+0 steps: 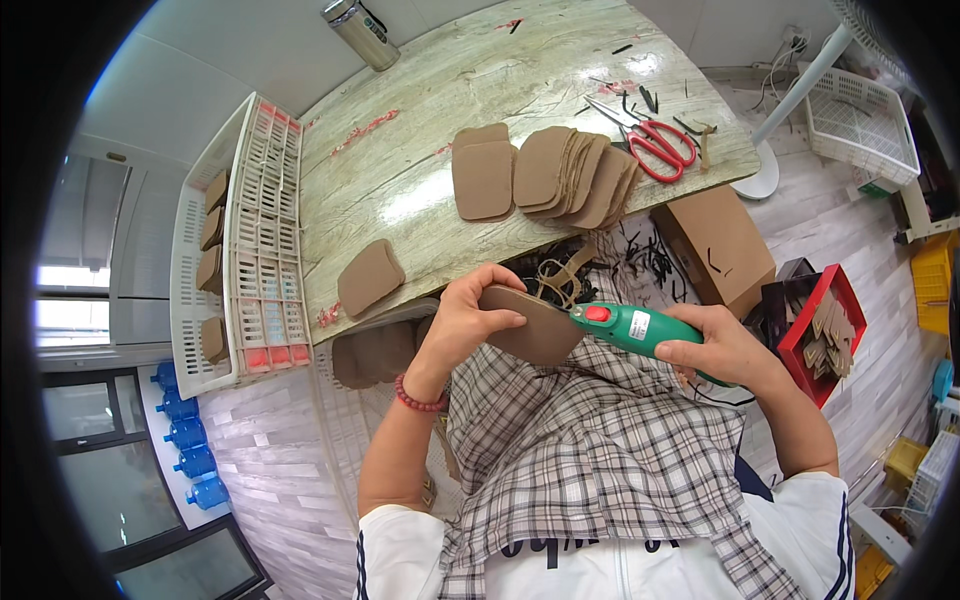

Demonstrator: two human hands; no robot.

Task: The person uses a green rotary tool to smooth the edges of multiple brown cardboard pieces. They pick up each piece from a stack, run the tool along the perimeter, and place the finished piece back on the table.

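My left hand pinches a flat brown pad with rounded corners, thumb on top, over my lap. In my right hand is a green electric cutter with a red switch; its tip touches the pad's right edge. A looped tan strip curls just beyond the pad, by the cutter's tip. On the table above my hands lie a short stack of brown pads and a fanned-out pile of pads. Another small group of pads rests near the table's front left edge.
Red-handled scissors lie among dark scraps on the table. A white crate with pads stands at the left. Below the table's right side are a cardboard box and a red bin holding tan pieces. A steel flask stands far back.
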